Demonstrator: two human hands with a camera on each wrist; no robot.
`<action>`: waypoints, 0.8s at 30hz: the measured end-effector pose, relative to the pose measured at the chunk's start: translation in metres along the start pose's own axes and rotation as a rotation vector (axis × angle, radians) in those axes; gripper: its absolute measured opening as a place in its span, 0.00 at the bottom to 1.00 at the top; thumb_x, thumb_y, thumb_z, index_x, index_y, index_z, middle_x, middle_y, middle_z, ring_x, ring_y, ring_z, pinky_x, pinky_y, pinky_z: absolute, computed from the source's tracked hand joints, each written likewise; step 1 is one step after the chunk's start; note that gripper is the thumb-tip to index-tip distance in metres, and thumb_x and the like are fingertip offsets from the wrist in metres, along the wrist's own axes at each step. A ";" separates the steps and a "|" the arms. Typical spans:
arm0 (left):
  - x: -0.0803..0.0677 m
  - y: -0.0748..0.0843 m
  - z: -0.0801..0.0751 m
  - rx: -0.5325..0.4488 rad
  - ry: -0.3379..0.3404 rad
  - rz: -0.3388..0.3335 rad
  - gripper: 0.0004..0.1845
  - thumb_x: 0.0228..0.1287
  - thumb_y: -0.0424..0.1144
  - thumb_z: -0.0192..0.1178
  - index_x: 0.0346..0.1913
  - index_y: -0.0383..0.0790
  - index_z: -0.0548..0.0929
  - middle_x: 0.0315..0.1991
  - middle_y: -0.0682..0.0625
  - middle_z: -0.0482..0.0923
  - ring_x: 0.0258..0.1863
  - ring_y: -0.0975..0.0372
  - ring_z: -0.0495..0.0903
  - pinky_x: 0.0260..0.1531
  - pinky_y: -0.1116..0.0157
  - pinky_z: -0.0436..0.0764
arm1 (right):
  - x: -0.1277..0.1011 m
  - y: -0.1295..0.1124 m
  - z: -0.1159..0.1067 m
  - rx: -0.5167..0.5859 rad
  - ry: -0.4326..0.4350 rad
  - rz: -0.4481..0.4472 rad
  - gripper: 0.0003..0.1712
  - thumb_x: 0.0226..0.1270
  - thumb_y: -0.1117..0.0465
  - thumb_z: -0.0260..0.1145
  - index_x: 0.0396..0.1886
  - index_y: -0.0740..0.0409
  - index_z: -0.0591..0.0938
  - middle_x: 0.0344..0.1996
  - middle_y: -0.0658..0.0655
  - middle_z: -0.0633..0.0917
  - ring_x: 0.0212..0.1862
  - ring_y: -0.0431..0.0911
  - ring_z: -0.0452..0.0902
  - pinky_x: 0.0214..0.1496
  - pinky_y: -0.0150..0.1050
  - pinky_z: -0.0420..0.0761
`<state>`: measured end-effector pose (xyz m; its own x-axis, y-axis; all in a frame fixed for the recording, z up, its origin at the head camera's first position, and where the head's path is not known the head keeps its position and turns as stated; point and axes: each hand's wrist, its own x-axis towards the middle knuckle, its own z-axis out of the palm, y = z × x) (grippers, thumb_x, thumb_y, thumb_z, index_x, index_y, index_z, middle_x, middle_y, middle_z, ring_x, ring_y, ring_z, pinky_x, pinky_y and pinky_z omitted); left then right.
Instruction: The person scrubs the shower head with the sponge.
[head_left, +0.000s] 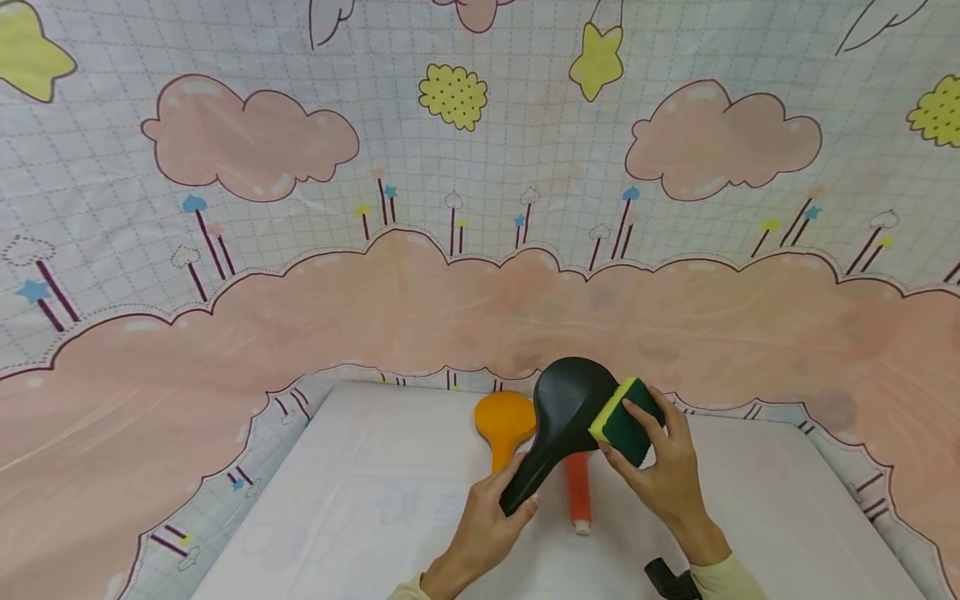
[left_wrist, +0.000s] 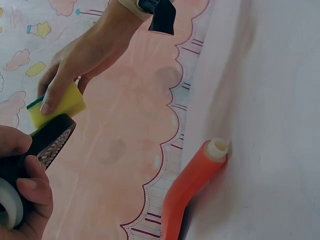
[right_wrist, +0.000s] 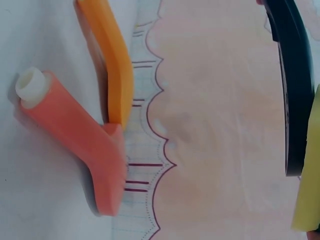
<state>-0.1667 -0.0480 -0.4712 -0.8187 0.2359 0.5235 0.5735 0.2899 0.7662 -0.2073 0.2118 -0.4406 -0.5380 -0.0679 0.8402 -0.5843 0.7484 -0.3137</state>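
Note:
My left hand (head_left: 483, 529) grips a black shower head (head_left: 572, 404) by its handle, raised over the white table. Its smooth back faces up in the head view; the perforated spray face (left_wrist: 56, 145) shows in the left wrist view. In my right hand (head_left: 669, 479), thumb and fingers pinch a yellow and green sponge (head_left: 628, 423), its yellow side against the rim of the shower head. Behind lies a yellow-orange shower head (head_left: 504, 419), and below the black one the handle of a red-orange shower head (head_left: 578, 492) sticks out, its head hidden in the head view.
A white-topped table (head_left: 360, 500) lies under both hands. Beyond it hangs a patterned cloth (head_left: 450, 317) with clouds and stars. A black device (head_left: 671, 579) sits by the right wrist at the lower edge.

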 end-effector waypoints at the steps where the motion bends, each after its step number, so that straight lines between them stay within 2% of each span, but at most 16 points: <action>1: 0.000 0.000 0.000 -0.004 -0.003 -0.007 0.27 0.65 0.39 0.64 0.66 0.38 0.74 0.54 0.48 0.83 0.39 0.65 0.78 0.43 0.67 0.81 | -0.001 -0.001 0.001 -0.007 0.001 0.002 0.43 0.38 0.58 0.82 0.61 0.52 0.80 0.68 0.65 0.71 0.63 0.62 0.68 0.59 0.17 0.61; 3: 0.002 0.001 0.001 -0.021 -0.010 -0.037 0.27 0.65 0.40 0.64 0.66 0.39 0.74 0.53 0.48 0.83 0.39 0.64 0.78 0.42 0.67 0.81 | -0.002 -0.002 0.002 -0.016 0.002 0.004 0.44 0.36 0.59 0.82 0.61 0.52 0.80 0.68 0.65 0.71 0.63 0.61 0.69 0.56 0.26 0.72; 6: 0.003 0.003 0.003 -0.059 -0.018 -0.102 0.28 0.65 0.42 0.64 0.66 0.40 0.74 0.50 0.48 0.84 0.38 0.64 0.78 0.41 0.68 0.80 | -0.004 -0.005 0.003 -0.011 0.008 -0.003 0.43 0.38 0.57 0.82 0.61 0.52 0.80 0.67 0.65 0.71 0.63 0.60 0.69 0.57 0.26 0.72; 8: 0.004 0.003 0.004 -0.093 -0.029 -0.159 0.28 0.65 0.44 0.64 0.66 0.41 0.74 0.49 0.48 0.84 0.39 0.64 0.78 0.41 0.68 0.80 | -0.004 -0.006 0.004 -0.008 0.008 -0.010 0.41 0.41 0.54 0.81 0.61 0.52 0.80 0.67 0.66 0.71 0.63 0.61 0.68 0.54 0.35 0.79; 10: 0.006 0.004 0.005 -0.144 -0.044 -0.224 0.27 0.65 0.44 0.64 0.65 0.41 0.75 0.47 0.47 0.84 0.39 0.63 0.77 0.41 0.68 0.79 | -0.005 -0.006 0.005 -0.001 0.012 -0.015 0.38 0.48 0.47 0.78 0.61 0.52 0.80 0.67 0.66 0.71 0.63 0.61 0.68 0.59 0.25 0.71; 13: 0.008 0.006 0.005 -0.222 -0.074 -0.318 0.26 0.65 0.44 0.64 0.64 0.40 0.75 0.45 0.44 0.82 0.37 0.62 0.76 0.38 0.69 0.77 | -0.005 -0.006 0.008 0.001 0.011 -0.023 0.37 0.57 0.37 0.71 0.61 0.52 0.80 0.67 0.66 0.70 0.63 0.61 0.68 0.61 0.26 0.70; 15: 0.009 0.007 0.005 -0.281 -0.092 -0.373 0.26 0.65 0.44 0.64 0.64 0.39 0.74 0.40 0.44 0.79 0.32 0.63 0.75 0.33 0.70 0.77 | -0.006 -0.006 0.009 0.011 0.015 -0.025 0.38 0.59 0.32 0.65 0.61 0.52 0.80 0.67 0.66 0.71 0.63 0.62 0.68 0.63 0.16 0.56; 16: 0.009 0.007 0.004 -0.310 -0.102 -0.393 0.27 0.66 0.43 0.63 0.65 0.38 0.73 0.39 0.44 0.78 0.29 0.64 0.75 0.30 0.70 0.77 | -0.007 -0.006 0.010 0.016 0.016 -0.025 0.38 0.60 0.31 0.63 0.61 0.52 0.80 0.67 0.67 0.71 0.63 0.62 0.68 0.64 0.15 0.55; 20: 0.011 0.007 0.002 -0.408 -0.128 -0.441 0.28 0.67 0.42 0.62 0.67 0.38 0.69 0.32 0.47 0.75 0.20 0.65 0.72 0.22 0.72 0.75 | -0.009 -0.006 0.011 0.026 0.023 -0.021 0.37 0.59 0.33 0.66 0.60 0.52 0.80 0.67 0.67 0.71 0.62 0.62 0.67 0.65 0.15 0.54; 24: 0.013 0.005 0.002 -0.476 -0.155 -0.416 0.26 0.70 0.42 0.59 0.67 0.36 0.69 0.30 0.47 0.74 0.20 0.66 0.70 0.19 0.75 0.71 | -0.010 -0.007 0.013 0.024 0.013 -0.028 0.37 0.50 0.45 0.77 0.60 0.52 0.81 0.67 0.68 0.71 0.63 0.61 0.67 0.65 0.15 0.55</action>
<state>-0.1743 -0.0417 -0.4614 -0.9355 0.3340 0.1152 0.1050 -0.0486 0.9933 -0.2058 0.1990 -0.4527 -0.5130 -0.0798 0.8547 -0.6137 0.7303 -0.3001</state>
